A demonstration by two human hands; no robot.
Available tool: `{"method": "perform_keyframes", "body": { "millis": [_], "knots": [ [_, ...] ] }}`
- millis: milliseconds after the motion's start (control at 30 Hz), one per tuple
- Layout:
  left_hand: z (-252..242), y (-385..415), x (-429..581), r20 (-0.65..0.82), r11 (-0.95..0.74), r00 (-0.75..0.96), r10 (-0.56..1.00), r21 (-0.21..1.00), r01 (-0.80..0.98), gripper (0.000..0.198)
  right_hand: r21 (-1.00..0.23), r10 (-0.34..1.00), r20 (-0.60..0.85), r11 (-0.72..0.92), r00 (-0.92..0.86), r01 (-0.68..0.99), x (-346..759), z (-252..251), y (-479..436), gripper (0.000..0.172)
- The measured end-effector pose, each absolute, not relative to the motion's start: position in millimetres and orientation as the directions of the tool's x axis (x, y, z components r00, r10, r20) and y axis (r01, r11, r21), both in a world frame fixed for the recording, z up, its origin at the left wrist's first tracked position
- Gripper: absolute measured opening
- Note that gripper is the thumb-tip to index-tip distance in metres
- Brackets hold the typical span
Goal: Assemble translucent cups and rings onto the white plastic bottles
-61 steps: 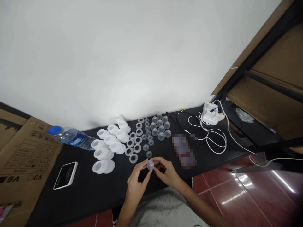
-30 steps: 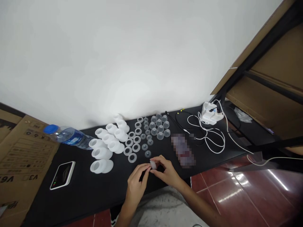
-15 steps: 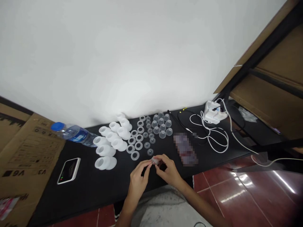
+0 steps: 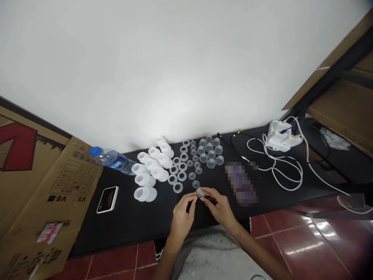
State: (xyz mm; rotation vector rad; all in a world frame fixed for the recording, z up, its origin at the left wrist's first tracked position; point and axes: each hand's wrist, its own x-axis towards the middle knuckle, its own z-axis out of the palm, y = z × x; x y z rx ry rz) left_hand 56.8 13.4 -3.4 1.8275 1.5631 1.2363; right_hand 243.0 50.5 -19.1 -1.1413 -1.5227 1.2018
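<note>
My left hand [image 4: 184, 214] and my right hand [image 4: 219, 206] meet near the front of the black table, fingertips pinching a small translucent nipple [image 4: 200, 193] between them. Fingers cover part of it, so its full shape is hidden. Just behind it, a loose clear nipple [image 4: 196, 184] lies on the table, the nearest in a column of several. To their left are translucent rings [image 4: 182, 176] in rows. Clear dome caps [image 4: 211, 163] stand grouped at the back, right of the nipples. Several white bottles [image 4: 145, 179] stand open-necked farther left.
A water bottle [image 4: 116, 161] with a blue cap lies by the carton [image 4: 70, 186] at left. Nearby rests a white-framed device [image 4: 107, 199]. On the right are a pixelated flat object [image 4: 241, 184], looped white cable [image 4: 287, 188] and a white power adapter [image 4: 281, 135].
The head view has turned left, so everything sits farther right in the picture. Both hands keep their pinch on the small nipple, which appears slightly more upright.
</note>
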Motion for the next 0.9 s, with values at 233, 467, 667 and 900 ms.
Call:
{"method": "perform_keyframes", "body": {
  "millis": [233, 467, 667, 900],
  "knots": [
    [-6.3, 12.4, 61.2, 0.380, -0.305, 0.003, 0.925, 0.738, 0.602, 0.016, -0.991, 0.984, 0.049, 0.069, -0.171, 0.113, 241.9, -17.7, 50.8, 0.031],
    [-2.0, 7.5, 69.9, 0.450, -0.366, 0.063, 0.891, 0.630, 0.685, 0.021, -0.993, 0.991, 0.040, 0.054, -0.131, 0.105, 241.3, -16.1, 49.9, 0.029],
    [-1.0, 8.1, 72.1, 0.450, -0.363, 0.059, 0.891, 0.628, 0.688, 0.022, -0.997, 0.995, 0.036, 0.043, -0.092, 0.070, 240.1, -17.1, 49.9, 0.028],
    [-2.4, 16.8, 64.0, 0.385, -0.287, -0.038, 0.922, 0.748, 0.599, 0.015, -0.999, 0.993, 0.024, 0.027, -0.117, 0.021, 241.4, -19.8, 51.4, 0.027]
  ]
}}
